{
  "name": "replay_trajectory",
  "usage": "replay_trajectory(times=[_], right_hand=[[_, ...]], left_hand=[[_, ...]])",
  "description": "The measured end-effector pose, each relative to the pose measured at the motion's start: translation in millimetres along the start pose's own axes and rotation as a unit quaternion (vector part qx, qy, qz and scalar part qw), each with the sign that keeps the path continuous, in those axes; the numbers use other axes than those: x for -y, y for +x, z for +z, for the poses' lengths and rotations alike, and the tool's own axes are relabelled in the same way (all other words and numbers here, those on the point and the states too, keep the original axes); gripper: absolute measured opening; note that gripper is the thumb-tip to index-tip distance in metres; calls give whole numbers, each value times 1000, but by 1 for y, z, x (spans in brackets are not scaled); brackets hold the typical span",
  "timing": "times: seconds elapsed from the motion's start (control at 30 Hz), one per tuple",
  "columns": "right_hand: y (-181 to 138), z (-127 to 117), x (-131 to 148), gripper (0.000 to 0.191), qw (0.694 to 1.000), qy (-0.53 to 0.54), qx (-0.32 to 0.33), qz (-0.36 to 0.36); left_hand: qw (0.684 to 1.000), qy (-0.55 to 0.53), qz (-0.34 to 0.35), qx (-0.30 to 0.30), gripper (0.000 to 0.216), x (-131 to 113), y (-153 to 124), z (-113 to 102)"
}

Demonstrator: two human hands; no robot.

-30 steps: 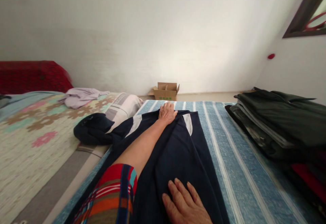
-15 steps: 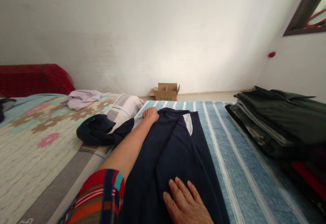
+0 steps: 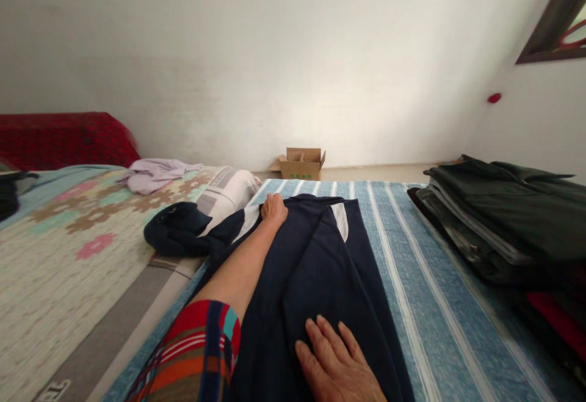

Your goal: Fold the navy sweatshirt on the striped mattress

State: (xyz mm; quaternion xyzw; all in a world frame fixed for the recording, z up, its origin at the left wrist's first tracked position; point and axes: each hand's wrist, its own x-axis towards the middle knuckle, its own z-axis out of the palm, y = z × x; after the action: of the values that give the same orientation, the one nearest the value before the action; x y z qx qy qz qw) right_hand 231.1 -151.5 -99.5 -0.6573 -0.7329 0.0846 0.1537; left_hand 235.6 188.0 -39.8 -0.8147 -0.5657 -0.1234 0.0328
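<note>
A dark navy jacket (image 3: 315, 268) with white shoulder patches lies stretched out on the blue striped sheet. At its far left shoulder my left hand (image 3: 274, 209) is closed, fingers curled on the cloth. My right hand (image 3: 336, 362) rests flat on the near part of the jacket, fingers spread. One sleeve (image 3: 178, 229) of the jacket trails off to the left, its end bunched up on the flowered bedding. The other sleeve is laid over the jacket's front. My left fingertips are partly hidden.
To the right stands a stack of folded dark clothes (image 3: 508, 207). An open cardboard box (image 3: 301, 167) sits by the wall beyond the striped sheet (image 3: 412, 280). On the flowered bedding (image 3: 50, 286) at left lies a pale lilac cloth (image 3: 155, 174), with a red covered object (image 3: 68, 139) behind.
The view has shifted slightly, so things sit a little differently in frame. My left hand keeps its grip at the shoulder, and more white patch shows beside it. My right hand stays flat.
</note>
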Motion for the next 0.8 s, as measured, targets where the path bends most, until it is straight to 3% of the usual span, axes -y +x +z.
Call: replay_trajectory(times=[0.1, 0.3, 0.47, 0.6, 0.8], right_hand=[[-1, -2, 1, 44, 1000, -1, 14, -4], [-1, -5, 1, 49, 1000, 9, 8, -7], [-1, -16, 6, 76, 999, 43, 14, -2], [-7, -31, 14, 75, 997, 77, 23, 21], [-13, -45, 21, 68, 993, 105, 43, 45]], left_hand=[[1000, 0, 13, -12, 37, -6, -12, 0], [999, 7, 49, 24, 31, -5, -28, -2], [994, 18, 106, 35, 25, 11, -51, -21], [993, 37, 106, 29, 22, 47, -81, -54], [998, 58, -23, -11, 23, 122, -134, -103]])
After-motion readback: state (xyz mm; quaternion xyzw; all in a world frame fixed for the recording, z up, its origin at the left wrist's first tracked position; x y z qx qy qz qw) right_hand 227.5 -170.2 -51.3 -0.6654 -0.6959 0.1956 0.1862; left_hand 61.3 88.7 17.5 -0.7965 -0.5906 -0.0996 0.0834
